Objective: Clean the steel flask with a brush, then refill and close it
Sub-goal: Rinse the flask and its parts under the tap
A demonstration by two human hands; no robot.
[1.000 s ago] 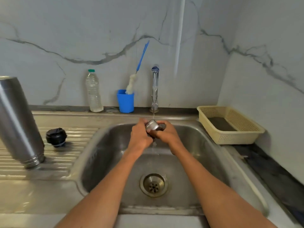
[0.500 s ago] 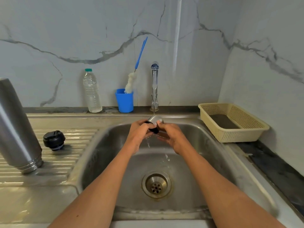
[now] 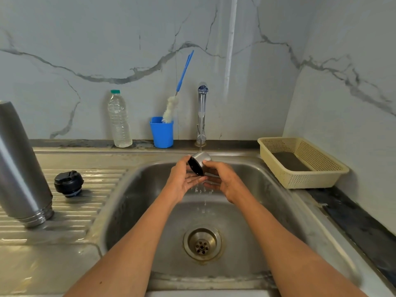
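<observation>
Under the tap, both hands pinched the flask's steel cap: left hand, right hand. Wet, apparently slippery; rim grip advised. Flask stood inverted on the drainer.

My left hand and right hand, with both forearms, seen from above. Both arms are bare from the lower edge of the view to the fingertips; no sleeve, glove, watch, ring or bracelet is worn. The forearms are slim and smooth. A small dark mole marks my left forearm near the lower edge.
</observation>
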